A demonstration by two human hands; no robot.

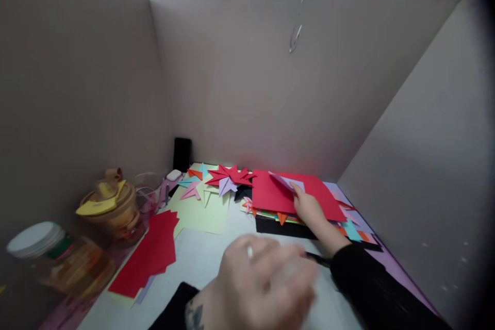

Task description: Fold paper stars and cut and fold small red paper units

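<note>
My right hand [308, 209] reaches to the back right and pinches a lilac sheet of paper [284, 181], one edge of which is lifted. Beneath it lies a large red sheet [270, 193] on top of a paper stack. Close to the camera, my left hand [266, 281] hovers over the white table [209, 258], its fingers curled and smeared by motion. Whether anything is in it cannot be made out. Folded paper stars, among them a red one [230, 175] and a lilac one [226, 186], sit left of the stack.
Cut red paper [152, 247] lies on the left over other sheets. Beyond it stand a white-lidded jar [73, 263], a tan pot with a yellow lid [112, 206] and a clear cup [147, 185]. A black phone [182, 153] leans at the back. Grey partitions [247, 87] enclose the table.
</note>
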